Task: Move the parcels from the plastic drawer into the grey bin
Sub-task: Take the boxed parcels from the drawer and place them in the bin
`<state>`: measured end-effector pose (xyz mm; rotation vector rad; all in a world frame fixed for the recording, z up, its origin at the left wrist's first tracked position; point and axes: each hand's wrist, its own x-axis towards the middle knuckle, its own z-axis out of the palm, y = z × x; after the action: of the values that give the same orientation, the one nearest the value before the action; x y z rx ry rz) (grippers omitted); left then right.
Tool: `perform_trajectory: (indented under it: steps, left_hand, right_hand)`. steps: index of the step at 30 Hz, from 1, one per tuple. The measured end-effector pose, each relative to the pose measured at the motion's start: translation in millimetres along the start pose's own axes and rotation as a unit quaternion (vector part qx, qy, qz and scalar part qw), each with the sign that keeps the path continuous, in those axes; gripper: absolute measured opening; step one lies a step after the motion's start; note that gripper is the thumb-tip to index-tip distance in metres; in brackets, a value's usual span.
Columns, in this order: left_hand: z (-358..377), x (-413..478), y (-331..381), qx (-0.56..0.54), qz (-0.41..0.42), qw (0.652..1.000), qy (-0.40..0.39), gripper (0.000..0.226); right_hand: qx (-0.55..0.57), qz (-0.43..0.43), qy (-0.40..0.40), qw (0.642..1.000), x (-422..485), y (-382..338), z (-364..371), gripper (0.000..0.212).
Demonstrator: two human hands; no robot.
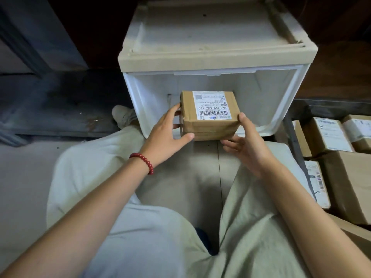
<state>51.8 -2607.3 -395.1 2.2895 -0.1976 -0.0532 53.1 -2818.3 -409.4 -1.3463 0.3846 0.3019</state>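
In the head view, a person sits low in front of a white plastic drawer (281,101), which is pulled out from a beige cabinet (210,33). One brown cardboard parcel (209,115) is at the front part of this drawer, with its white shipping label and barcode turned upward. Its near edge crosses the low front wall of the drawer, and I cannot tell if its bottom touches the drawer floor. Both hands hold this parcel. The left hand (166,129) grasps it from the left: the thumb lies on the near face and the fingers curl around the left side. The right hand (247,145) grasps it from the right: the thumb presses on the right near corner and the fingers reach under the near bottom edge. On the left wrist there is a red bead bracelet (143,161). At the right edge of the picture stands the grey bin (331,105), just beside the drawer, and several other cardboard parcels (329,135) with white labels lie inside it, close together. Below the hands are the person's knees in pale green trousers (140,227), and a light shoe (123,115) shows near the left front corner of the drawer.
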Motion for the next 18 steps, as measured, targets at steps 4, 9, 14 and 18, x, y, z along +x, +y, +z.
perform_trajectory:
  steps: [4,9,14,18]
  left_hand:
    - [10.3,-2.1,-1.4,-0.058,-0.042,0.996,0.052,0.075]
    - [17.9,-3.5,-2.9,-0.118,-0.075,0.988,0.064,0.079]
    - [17.8,-1.8,-1.7,-0.143,-0.087,0.981,0.093,0.074]
    - [19.8,-0.8,-1.9,-0.149,-0.093,0.98,0.094,0.069]
  right_hand:
    - [-0.072,-0.017,0.012,0.997,-0.1,4.9,3.1,0.028]
    - [-0.077,-0.005,0.018,0.997,12.3,5.3,7.3,0.039]
    - [-0.062,-0.009,0.02,0.998,12.1,6.0,9.9,0.034]
    - [-0.07,-0.067,0.029,0.995,15.5,8.3,5.6,0.018]
